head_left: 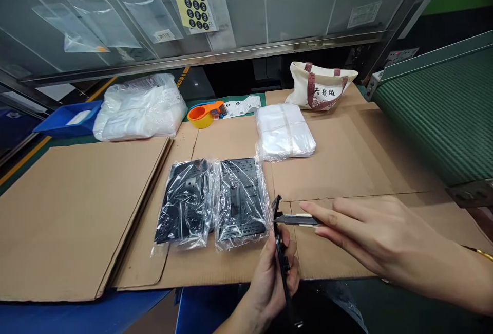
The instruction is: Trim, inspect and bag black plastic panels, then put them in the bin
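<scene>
My left hand (pixel 269 277) grips a thin black plastic part (pixel 284 267), held upright on its edge in front of the table. In my right hand (pixel 370 231) is a utility knife (pixel 298 219), its blade pointing left and meeting the upper end of the black part. Whether the blade touches or only overlaps it, I cannot tell. Just left of my hands, two black plastic panels lie side by side in clear bags, the right bagged panel (pixel 242 198) nearer and the left bagged panel (pixel 185 203) beyond it.
Stacked cardboard sheets (pixel 77 216) cover the table's left side. Behind stand a wrapped white bundle (pixel 140 108), an orange tape dispenser (pixel 198 113), a stack of clear bags (pixel 285 131) and a cloth tote bag (pixel 321 85). A green conveyor belt (pixel 442 108) runs at right.
</scene>
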Available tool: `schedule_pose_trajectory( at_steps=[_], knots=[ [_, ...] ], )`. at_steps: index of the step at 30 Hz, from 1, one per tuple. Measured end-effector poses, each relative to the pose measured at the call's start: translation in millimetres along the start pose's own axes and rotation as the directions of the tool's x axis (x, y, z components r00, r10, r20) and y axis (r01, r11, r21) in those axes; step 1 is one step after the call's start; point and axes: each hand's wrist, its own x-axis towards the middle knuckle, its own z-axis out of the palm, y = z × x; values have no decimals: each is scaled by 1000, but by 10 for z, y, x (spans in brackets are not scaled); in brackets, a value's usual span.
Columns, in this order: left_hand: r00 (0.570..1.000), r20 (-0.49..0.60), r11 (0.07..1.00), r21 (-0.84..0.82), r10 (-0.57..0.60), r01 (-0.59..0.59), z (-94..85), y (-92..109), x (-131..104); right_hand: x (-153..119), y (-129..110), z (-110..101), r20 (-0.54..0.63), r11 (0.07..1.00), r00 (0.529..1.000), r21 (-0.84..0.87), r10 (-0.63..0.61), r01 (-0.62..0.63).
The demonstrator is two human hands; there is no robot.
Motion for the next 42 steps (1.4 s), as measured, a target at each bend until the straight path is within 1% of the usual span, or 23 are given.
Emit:
schedule_pose_trajectory(
  at_steps=[2, 4, 9, 13, 22, 26, 30, 36, 42],
  knots=[
    [999, -29, 1000, 5, -19, 19, -25, -12, 1, -8, -30, -9, 7, 999, 1000, 29, -20, 20],
    [999, -33, 1000, -2, -24, 23, -39, -19, 6, -4, -48, -14, 4, 998, 999, 42, -39, 39],
    [997, 80, 998, -53, 24, -20, -12, 0, 18, 44, -2, -16, -41, 1000, 999, -28, -10, 9],
    [993, 111, 998, -47, 40, -35, 4, 2, 22, 56, 21, -15, -63, 997, 998, -72, -7, 3],
    [997, 67, 998, -44, 41, -38, 18, -13, -4, 20, 9, 37, -61, 999, 998, -33, -17, 15],
    [997, 69, 999, -25, 33, -32, 31, -10, 0, 9, -1, 22, -54, 1000, 998, -5, -14, 13],
    [996, 81, 999, -43, 33, -30, 15, -18, 9, 6, -22, 3, -25, 999, 999, 44, -30, 31],
    [997, 72, 999, -35, 35, -33, 9, -20, 10, 59, 17, -4, -56, 999, 998, -39, -6, 4],
    [998, 52, 999, -17, 33, -32, 21, -10, -6, 56, 21, -1, -61, 998, 998, -55, -14, 10]
  ],
)
